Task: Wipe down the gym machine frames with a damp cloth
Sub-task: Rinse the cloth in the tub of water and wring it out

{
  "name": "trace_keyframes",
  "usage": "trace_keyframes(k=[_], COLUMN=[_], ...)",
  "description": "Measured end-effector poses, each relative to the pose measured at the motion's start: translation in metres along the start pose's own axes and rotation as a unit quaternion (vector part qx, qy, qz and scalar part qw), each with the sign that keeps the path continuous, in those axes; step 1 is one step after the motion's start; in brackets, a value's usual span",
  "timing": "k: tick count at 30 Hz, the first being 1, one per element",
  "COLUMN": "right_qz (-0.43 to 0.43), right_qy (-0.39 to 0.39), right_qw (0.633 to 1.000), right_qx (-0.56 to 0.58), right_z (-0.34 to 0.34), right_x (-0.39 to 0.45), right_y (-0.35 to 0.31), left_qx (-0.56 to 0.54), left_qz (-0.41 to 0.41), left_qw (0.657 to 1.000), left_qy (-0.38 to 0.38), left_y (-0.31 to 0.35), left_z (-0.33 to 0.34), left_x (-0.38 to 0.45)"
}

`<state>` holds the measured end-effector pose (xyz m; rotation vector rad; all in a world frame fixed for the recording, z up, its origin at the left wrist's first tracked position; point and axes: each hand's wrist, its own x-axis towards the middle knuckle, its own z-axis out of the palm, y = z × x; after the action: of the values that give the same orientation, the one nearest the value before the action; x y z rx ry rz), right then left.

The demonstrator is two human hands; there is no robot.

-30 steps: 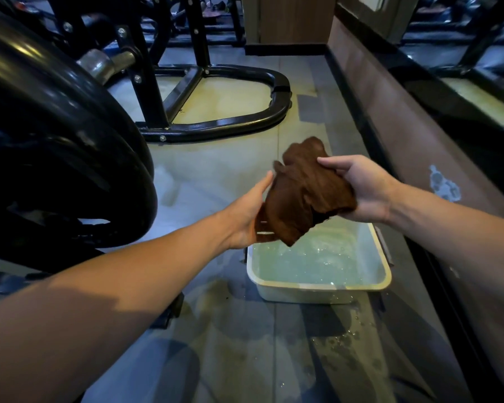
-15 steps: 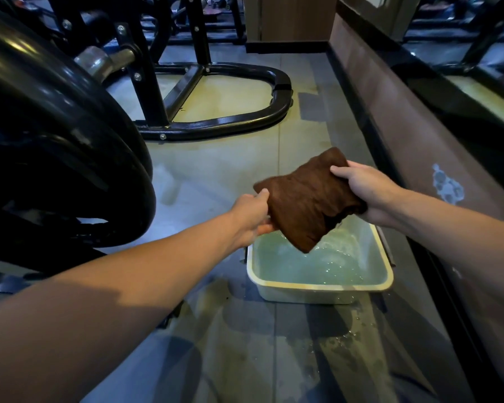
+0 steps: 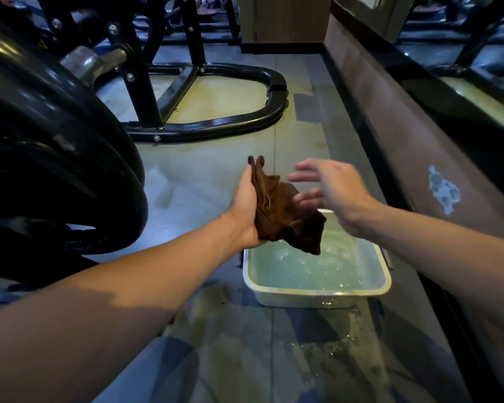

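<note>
Gym-machine frame of black tubular steel [image 3: 216,123] lies on the floor well beyond the pale rectangular plastic basin of water [image 3: 317,292], its looped base resting on wet-looking tiles. A large black curved machine housing [image 3: 56,155] fills the space to the left of the basin. Water is splashed on the grey floor tiles [image 3: 332,344] just in front of the basin.

Above the basin's far left corner, the brown damp cloth [image 3: 285,213] hangs bunched, its lowest fold dangling over the water without clearly touching it. The left hand [image 3: 246,207] grips the cloth from its left side, fingers wrapped round the gathered upper part. The right hand [image 3: 329,187] is spread, fingers straight and slightly blurred, just right of the cloth and holding nothing; whether its fingertips touch the fabric cannot be told.

The step in hand seems to be readying the cloth. It should be squeezed over the basin until it stops dripping, then folded flat so a broad pad meets the tubing.
</note>
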<state>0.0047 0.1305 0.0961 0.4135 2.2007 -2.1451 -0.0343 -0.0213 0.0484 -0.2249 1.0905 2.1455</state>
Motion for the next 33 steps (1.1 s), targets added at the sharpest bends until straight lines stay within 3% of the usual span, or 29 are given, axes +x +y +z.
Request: trace_keyframes(k=[2, 4, 7, 9, 10, 15, 18, 22, 25, 29, 33], right_qz=[-0.003, 0.057, 0.223, 0.277, 0.279, 0.294, 0.256, 0.119, 0.027, -0.031, 0.037], right_qy=[0.125, 0.152, -0.006, -0.127, -0.151, -0.089, -0.037, 0.102, 0.118, 0.067, -0.129], right_qw=[0.992, 0.986, 0.973, 0.948, 0.942, 0.94, 0.959, 0.986, 0.993, 0.997, 0.985], right_qx=[0.009, 0.03, 0.068, 0.09, 0.107, 0.15, 0.114, 0.052, -0.001, -0.006, 0.112], right_z=[-0.021, -0.033, -0.035, -0.032, -0.03, -0.028, -0.025, -0.022, -0.016, -0.003, 0.002], right_x=[0.015, 0.025, 0.021, 0.014, 0.012, 0.013, 0.012, 0.018, 0.016, 0.008, -0.001], right_y=[0.009, 0.021, 0.031, 0.032, 0.032, 0.029, 0.028, 0.025, 0.018, 0.009, -0.001], left_qx=[-0.004, -0.004, -0.002, -0.007, -0.005, 0.016, 0.031, 0.049, 0.05, 0.079, 0.107], left_qz=[0.013, 0.029, 0.046, 0.044, 0.044, 0.013, 0.006, 0.011, 0.009, 0.014, 0.02], left_qw=[1.0, 0.999, 0.999, 0.999, 0.999, 0.999, 0.999, 0.998, 0.998, 0.996, 0.994], left_qy=[0.02, 0.016, 0.017, 0.015, 0.018, 0.024, 0.031, 0.041, 0.045, 0.023, 0.014], left_y=[0.006, 0.012, 0.017, 0.018, 0.018, 0.012, 0.01, 0.009, 0.008, 0.006, 0.005], left_z=[-0.002, 0.0, 0.005, 0.006, 0.007, -0.002, -0.006, -0.006, -0.003, 0.0, 0.002], left_x=[-0.004, -0.011, -0.015, -0.016, -0.017, -0.018, -0.02, -0.022, -0.021, -0.024, -0.022])
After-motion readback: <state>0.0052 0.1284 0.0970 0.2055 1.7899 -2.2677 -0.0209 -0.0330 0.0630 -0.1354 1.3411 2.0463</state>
